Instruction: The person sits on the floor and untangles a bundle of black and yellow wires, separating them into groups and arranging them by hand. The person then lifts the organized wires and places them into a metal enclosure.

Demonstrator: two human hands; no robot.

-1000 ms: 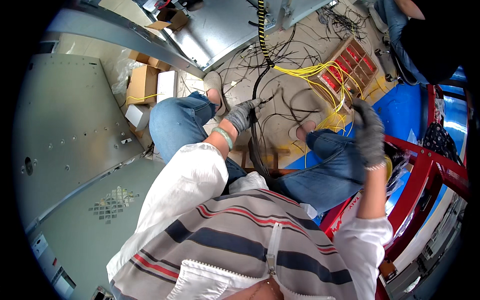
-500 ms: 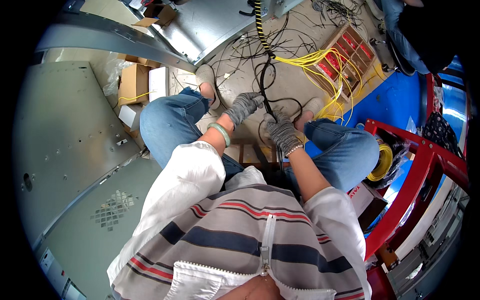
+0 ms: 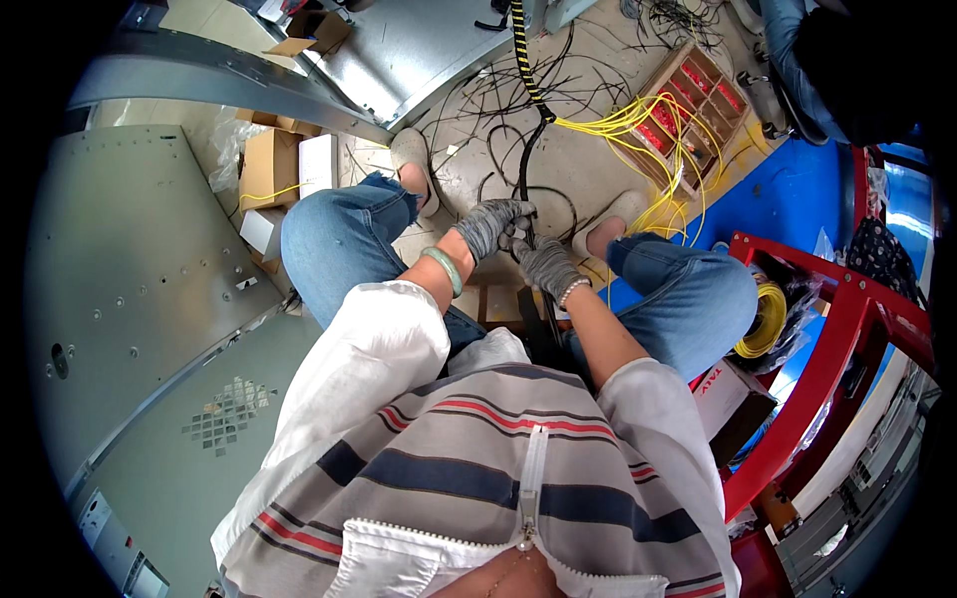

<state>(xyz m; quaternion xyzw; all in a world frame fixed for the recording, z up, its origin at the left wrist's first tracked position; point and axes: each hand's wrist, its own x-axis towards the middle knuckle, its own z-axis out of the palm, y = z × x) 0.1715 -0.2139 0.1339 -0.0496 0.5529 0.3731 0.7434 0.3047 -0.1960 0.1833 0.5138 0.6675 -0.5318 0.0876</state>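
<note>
Both my hands wear grey knit gloves and meet at a black cable bundle (image 3: pixel 524 171) between my knees. My left hand (image 3: pixel 490 225) is closed around the bundle from the left. Just below and to the right, my right hand (image 3: pixel 548 265) has its fingertips pinched on the same bundle, close to the left fingers. Where the fingers meet, the detail is too small to make out. Farther up, the bundle joins a yellow-and-black striped wrapped cable (image 3: pixel 521 62). Thin yellow cables (image 3: pixel 623 122) branch off to the right from that junction.
A wooden compartment box (image 3: pixel 688 110) with red pieces lies at the far right. Loose black wires (image 3: pixel 498 95) litter the tiled floor. A red metal frame (image 3: pixel 797 264) and yellow cable coil (image 3: pixel 766 321) stand right; cardboard boxes (image 3: pixel 269 164) and metal panels (image 3: pixel 130 259) are left.
My right hand has moved left and slightly down, nearer my left hand. My left hand has shifted slightly right and down. The black cable loops near the hands have changed shape.
</note>
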